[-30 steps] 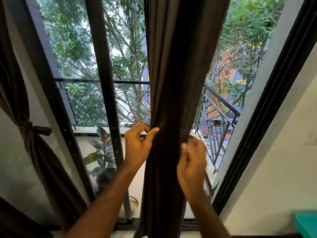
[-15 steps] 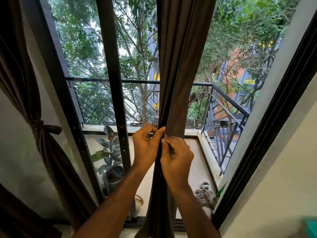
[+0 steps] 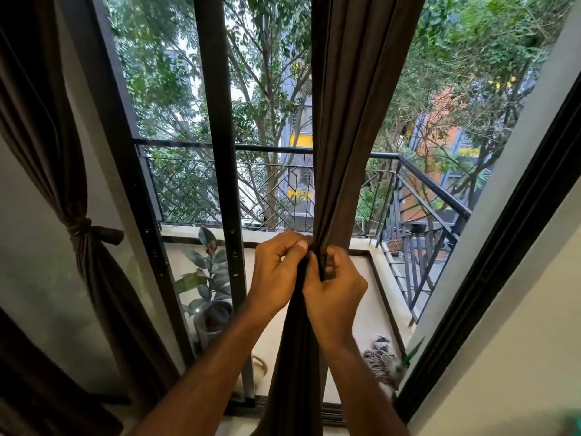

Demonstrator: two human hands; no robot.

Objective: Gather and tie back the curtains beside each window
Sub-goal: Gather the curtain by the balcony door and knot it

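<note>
Two hands (image 3: 309, 278) hiding curtain's (image 3: 355, 121) pinch

Both forearms rise from the near edge; left hand (image 3: 276, 272) and right hand (image 3: 334, 289), fingers curled, meet at centre, each gripping the bunched curtain (image 3: 352, 121).

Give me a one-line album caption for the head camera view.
Left hand and right hand grip the gathered dark brown fabric curtain; a tied curtain hangs left.

No readable text, label or number anywhere.
</note>
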